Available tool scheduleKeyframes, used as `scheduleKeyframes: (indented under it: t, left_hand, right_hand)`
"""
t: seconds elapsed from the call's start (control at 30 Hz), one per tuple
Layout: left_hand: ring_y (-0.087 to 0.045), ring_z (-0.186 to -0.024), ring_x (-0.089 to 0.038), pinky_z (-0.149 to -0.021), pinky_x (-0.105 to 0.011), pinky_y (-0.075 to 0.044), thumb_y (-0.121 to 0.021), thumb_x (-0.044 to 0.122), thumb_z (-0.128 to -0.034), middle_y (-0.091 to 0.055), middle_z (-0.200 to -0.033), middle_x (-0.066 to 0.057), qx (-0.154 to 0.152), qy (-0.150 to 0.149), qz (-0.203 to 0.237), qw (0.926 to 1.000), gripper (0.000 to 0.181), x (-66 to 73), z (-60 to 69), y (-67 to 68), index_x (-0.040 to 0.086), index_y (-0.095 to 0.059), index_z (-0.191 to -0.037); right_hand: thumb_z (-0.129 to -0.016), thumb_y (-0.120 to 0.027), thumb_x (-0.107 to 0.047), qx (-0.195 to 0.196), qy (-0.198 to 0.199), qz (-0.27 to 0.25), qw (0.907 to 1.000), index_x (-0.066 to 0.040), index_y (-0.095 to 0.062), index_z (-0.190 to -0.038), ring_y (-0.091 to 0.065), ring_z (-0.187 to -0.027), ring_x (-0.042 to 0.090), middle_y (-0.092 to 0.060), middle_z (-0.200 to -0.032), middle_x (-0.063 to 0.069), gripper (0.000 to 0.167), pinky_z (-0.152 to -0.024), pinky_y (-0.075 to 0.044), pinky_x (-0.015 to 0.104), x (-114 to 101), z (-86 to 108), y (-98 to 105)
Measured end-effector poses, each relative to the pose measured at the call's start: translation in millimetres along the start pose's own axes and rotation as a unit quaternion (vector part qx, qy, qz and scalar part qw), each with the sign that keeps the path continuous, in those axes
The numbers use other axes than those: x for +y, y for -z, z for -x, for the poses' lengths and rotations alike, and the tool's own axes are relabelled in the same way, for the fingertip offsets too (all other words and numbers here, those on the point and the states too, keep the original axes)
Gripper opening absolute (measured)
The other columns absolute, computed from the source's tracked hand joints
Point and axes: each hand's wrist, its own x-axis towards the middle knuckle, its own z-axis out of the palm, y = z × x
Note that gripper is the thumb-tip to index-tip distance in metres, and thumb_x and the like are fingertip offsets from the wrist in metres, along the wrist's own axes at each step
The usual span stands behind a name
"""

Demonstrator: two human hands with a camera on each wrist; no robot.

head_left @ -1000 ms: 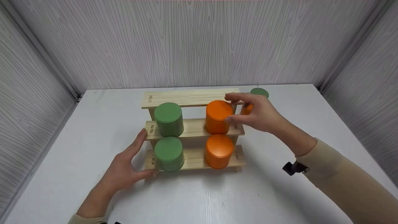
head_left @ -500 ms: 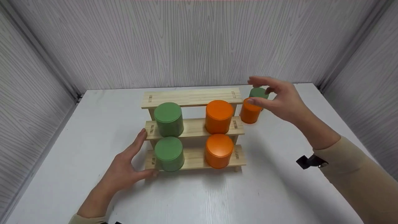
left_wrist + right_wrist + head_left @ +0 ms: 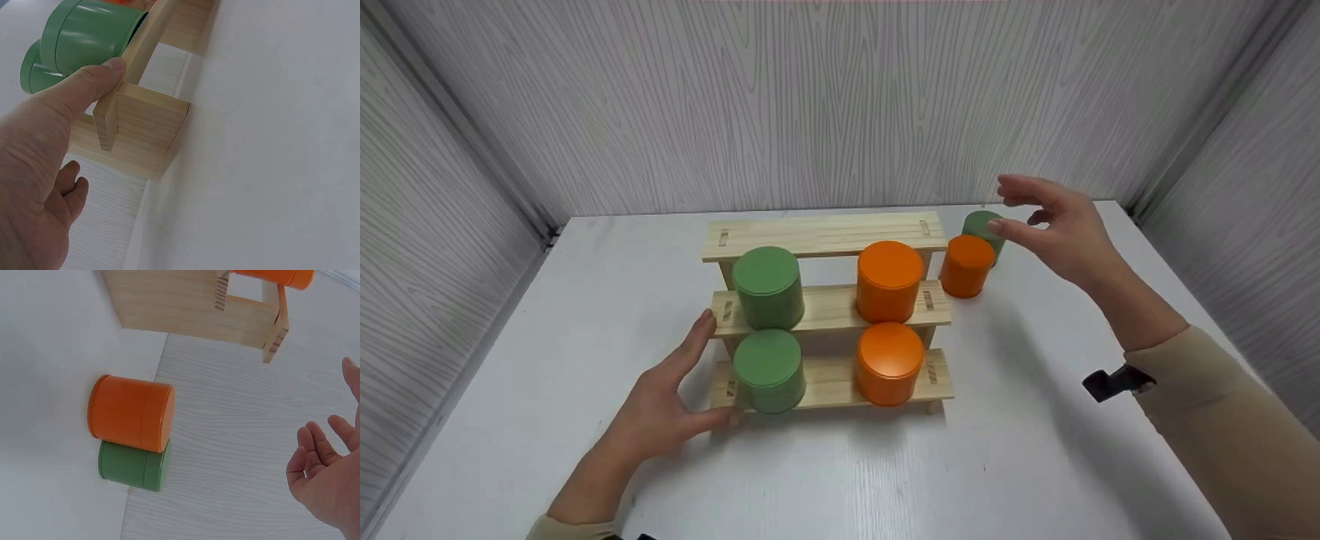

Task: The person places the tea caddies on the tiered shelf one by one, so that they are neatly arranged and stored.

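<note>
A three-tier wooden rack (image 3: 832, 301) carries two green canisters (image 3: 769, 289) on its left and two orange canisters (image 3: 890, 364) on its right, one of each colour on the middle and lowest tiers. My left hand (image 3: 660, 405) is at the rack's left end, its thumb touching the lowest tier's front edge and its forefinger reaching the end of the middle tier. My right hand (image 3: 1065, 229), fingers loosely bent and holding nothing, hovers right of another orange canister (image 3: 129, 412) and green canister (image 3: 132, 465). These two stand on the table close together, beside the rack's right end.
The rack's top tier (image 3: 825, 234) bears nothing. Under everything lies a white table (image 3: 840, 480), with grey wood-patterned panels (image 3: 840, 105) at the back and both sides. A small black device (image 3: 1117, 381) is on the right wrist.
My right hand has left the orange canister on the middle tier and moved right and back, past the canisters on the table. My left hand has stayed in place.
</note>
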Motion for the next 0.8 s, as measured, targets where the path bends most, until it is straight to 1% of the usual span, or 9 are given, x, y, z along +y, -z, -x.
scheduleKeyframes:
  t: [0.2, 0.43, 0.6, 0.7, 0.8]
  left_hand:
    - [-0.024, -0.155, -0.003, -0.122, -0.011, -0.021, -0.102, 0.020, -0.0705, -0.024, -0.175, 0.004, 0.002, -0.001, -0.001, 1.0000, 0.126, -0.4, -0.1, -0.5, 0.020, -0.025, -0.171]
    - [-0.025, -0.155, -0.003, -0.122, -0.011, -0.021, -0.102, 0.022, -0.0706, -0.025, -0.175, 0.004, 0.006, -0.002, -0.009, 0.9999, 0.126, 0.4, 0.7, 0.0, 0.020, -0.025, -0.170]
    - [-0.025, -0.155, -0.003, -0.122, -0.011, -0.021, -0.102, 0.021, -0.0706, -0.024, -0.175, 0.004, 0.006, -0.004, -0.014, 0.9999, 0.126, 0.9, 0.9, 0.3, 0.019, -0.025, -0.171]
    - [-0.025, -0.155, -0.003, -0.121, -0.011, -0.021, -0.102, 0.020, -0.0704, -0.023, -0.175, 0.004, 0.004, -0.002, -0.011, 0.9999, 0.127, 1.5, 0.7, 0.4, 0.021, -0.025, -0.171]
    - [-0.025, -0.155, -0.003, -0.121, -0.011, -0.021, -0.102, 0.019, -0.0705, -0.022, -0.175, 0.004, 0.003, -0.003, -0.010, 0.9999, 0.127, 1.7, 0.6, 0.4, 0.021, -0.025, -0.171]
  right_hand:
    - [-0.098, -0.078, -0.039, -0.007, -0.036, -0.007, 0.9993, -0.019, -0.058, -0.154, -0.058, -0.131, 0.024, -0.064, -0.144, 0.008, 0.063, -0.097, -0.047, 0.027, 28.0, -1.4, -4.7]
    - [-0.098, -0.077, -0.044, -0.016, -0.073, -0.029, 0.9968, -0.019, -0.055, -0.157, -0.056, -0.136, 0.026, -0.061, -0.148, 0.011, 0.068, -0.107, -0.047, 0.041, 54.6, -0.4, -14.1]
    - [-0.097, -0.078, -0.046, -0.021, -0.092, -0.045, 0.9945, -0.015, -0.053, -0.157, -0.055, -0.137, 0.028, -0.058, -0.150, 0.013, 0.072, -0.114, -0.044, 0.050, 69.7, 1.0, -22.5]
    - [-0.096, -0.079, -0.047, -0.023, -0.102, -0.052, 0.9931, -0.012, -0.053, -0.157, -0.055, -0.137, 0.029, -0.058, -0.150, 0.013, 0.075, -0.116, -0.044, 0.051, 77.0, 1.8, -27.6]
    - [-0.094, -0.080, -0.050, -0.025, -0.116, -0.056, 0.9913, -0.012, -0.052, -0.158, -0.055, -0.137, 0.030, -0.059, -0.150, 0.013, 0.079, -0.113, -0.048, 0.048, 82.8, 2.3, -31.9]
